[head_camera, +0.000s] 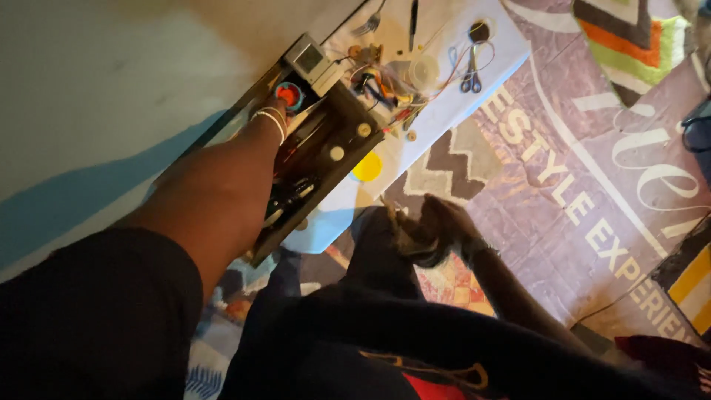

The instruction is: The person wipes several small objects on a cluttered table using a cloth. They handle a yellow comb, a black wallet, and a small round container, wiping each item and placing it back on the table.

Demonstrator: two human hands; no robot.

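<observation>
inspector: start at the left of the frame. what is the left hand doing?

assistant: it is stretched out to the upper middle of the frame, bangles on the wrist, fingertips at a small round red and blue container on the far end of a dark toolbox. i cannot tell whether the fingers are closed on it or only touching; the wrist hides them.

inspector: how would that container handle?

assistant: by its look, small, light, rigid plastic. i judge a pinch across the rim would serve best, since a smooth wall could slip.

inspector: what lies near it?

assistant: just beside it, a grey box-shaped device with a small screen. the toolbox rests on a white board carrying a tangle of coloured wires, a clear round tub, blue-handled scissors and a yellow disc at the toolbox's lower edge.

inspector: and further right?

assistant: the right hand sits in the middle of the frame, over the lap, curled narrow. something small may be in it, but the picture is too dark to say.

inspector: the ground?

assistant: a printed banner spread as a floor cover, right half of the frame.
</observation>
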